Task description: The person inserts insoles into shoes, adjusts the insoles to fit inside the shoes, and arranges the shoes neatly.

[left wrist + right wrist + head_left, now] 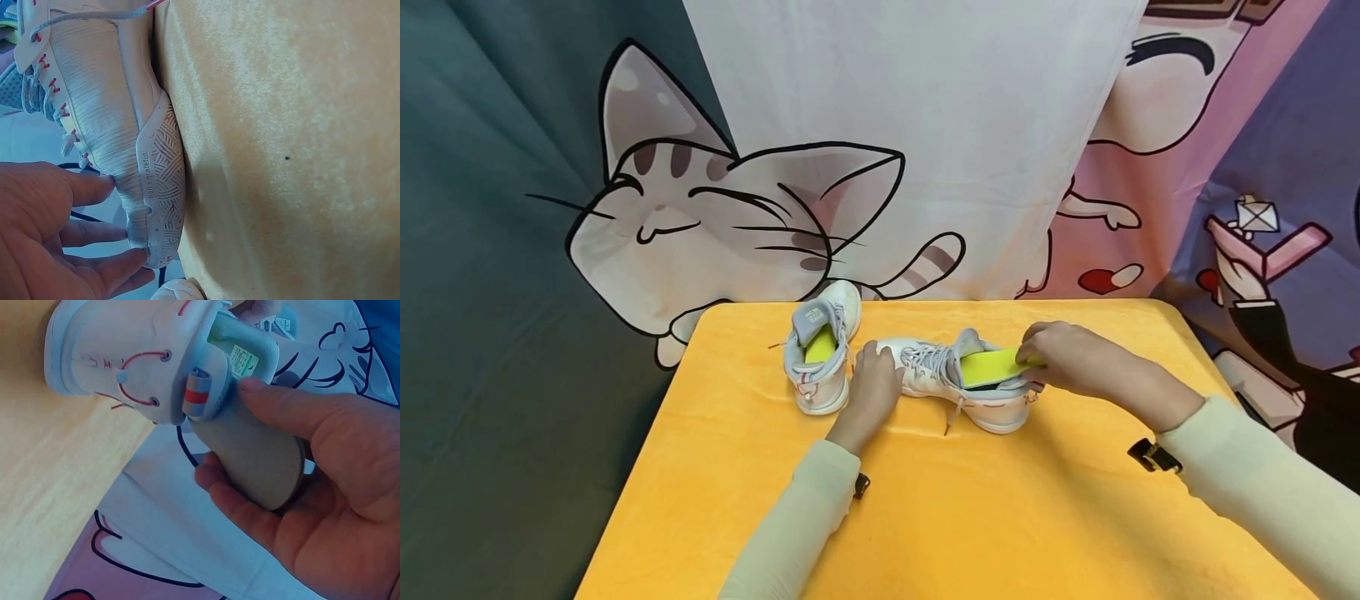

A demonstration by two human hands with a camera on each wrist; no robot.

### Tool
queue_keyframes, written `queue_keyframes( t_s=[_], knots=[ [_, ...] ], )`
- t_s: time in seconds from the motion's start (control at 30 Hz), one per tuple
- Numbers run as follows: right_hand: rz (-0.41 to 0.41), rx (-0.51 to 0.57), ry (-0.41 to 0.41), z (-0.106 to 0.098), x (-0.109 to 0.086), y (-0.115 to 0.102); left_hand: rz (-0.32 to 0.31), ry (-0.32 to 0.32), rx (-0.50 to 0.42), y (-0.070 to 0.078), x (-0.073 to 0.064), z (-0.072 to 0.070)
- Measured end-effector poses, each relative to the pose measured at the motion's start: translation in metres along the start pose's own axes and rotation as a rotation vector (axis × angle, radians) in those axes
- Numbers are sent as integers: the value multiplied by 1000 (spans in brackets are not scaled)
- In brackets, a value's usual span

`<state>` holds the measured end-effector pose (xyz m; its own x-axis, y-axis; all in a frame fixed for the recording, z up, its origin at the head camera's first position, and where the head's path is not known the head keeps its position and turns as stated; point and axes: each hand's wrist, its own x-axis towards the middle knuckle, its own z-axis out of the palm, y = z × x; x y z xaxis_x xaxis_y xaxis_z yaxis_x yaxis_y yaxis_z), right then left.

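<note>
Backdrop: a cartoon cat cloth (700, 217) hangs behind the surface (1000, 517), with a white sheet and a pink-and-purple cartoon print further right.
Surface: one, covered in orange plush fabric.
Left shoe (822, 358): white high-top, standing near the far edge with its heel toward the camera, a yellow-green insole (820, 345) already lying inside.
Left hand (874, 385): fingers straight and relaxed, fingertips (103, 184) pressing the toe cap of the right shoe; it sits between the two shoes.
Right shoe (964, 385): white, lying lengthwise, toe pointing left, laces loose, one lace end trailing onto the surface.
Second insole (992, 367): yellow-green on top, grey underneath, its front part inside the right shoe's opening, its heel end sticking out past the collar.
Right hand (1075, 358): thumb and fingers pinch the heel end of the second insole, just behind the shoe's heel tab.
Count: two shoes, two insoles, two hands.
</note>
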<state>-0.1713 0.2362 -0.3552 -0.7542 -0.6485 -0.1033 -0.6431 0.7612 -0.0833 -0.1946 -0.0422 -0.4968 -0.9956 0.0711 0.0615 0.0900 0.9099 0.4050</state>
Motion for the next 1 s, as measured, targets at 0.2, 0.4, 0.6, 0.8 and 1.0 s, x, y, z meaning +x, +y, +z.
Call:
queue_keyframes(
  t_s=[0.2,0.4,0.6,0.8,1.0],
  knots=[
    [30,42,136,13,-2,-1,6,0,9,0,0,1],
    [46,53,248,24,-2,-3,22,18,15,1,0,2],
    [71,29,291,33,3,-6,17,19,24,-1,0,1],
    [88,30,302,41,12,-11,17,23,20,-2,0,2],
    [95,41,302,54,23,-15,18,24,11,-3,0,3]
  ],
)
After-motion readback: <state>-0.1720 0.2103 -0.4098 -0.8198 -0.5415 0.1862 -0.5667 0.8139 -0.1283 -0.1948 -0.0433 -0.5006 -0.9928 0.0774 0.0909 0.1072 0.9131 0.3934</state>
